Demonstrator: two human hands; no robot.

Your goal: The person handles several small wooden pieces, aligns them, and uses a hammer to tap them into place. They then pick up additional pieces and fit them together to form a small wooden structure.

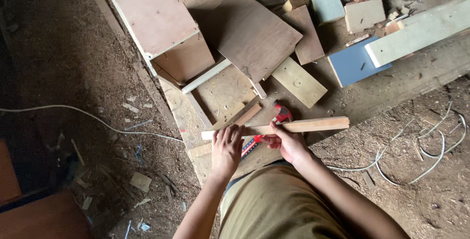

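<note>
Olive-clad knee (pixel 279 204) is filling the bottom of the view, nearest the lens, and both forearms are reaching out past it. Just ahead, the left hand (pixel 226 150) is pressing its fingers, spread narrowly, onto the near end of a pale wooden strip (pixel 293 127), while the right hand (pixel 286 142) is gripping the same strip from below with thumb and curled fingers, a little to the right of the left. That strip is lying almost level across the worn plank surface (pixel 220 97), its far end sticking out well to the right of both hands. Beneath the strip, partly hidden by the hands, a red-handled tool (pixel 281 115) is resting on the surface; what kind it is I cannot tell. Farther off, an open-sided brown plywood box (pixel 161 23) is lying tilted, and its inside is not showing. Beside it, loose plywood boards (pixel 254 35) are overlapping, with a blue panel (pixel 356 62) and a pale beam (pixel 421 31) to the right. White cable (pixel 83 114) is trailing over the sawdust floor at left, and more cable loops (pixel 435 146) are curling at right.
</note>
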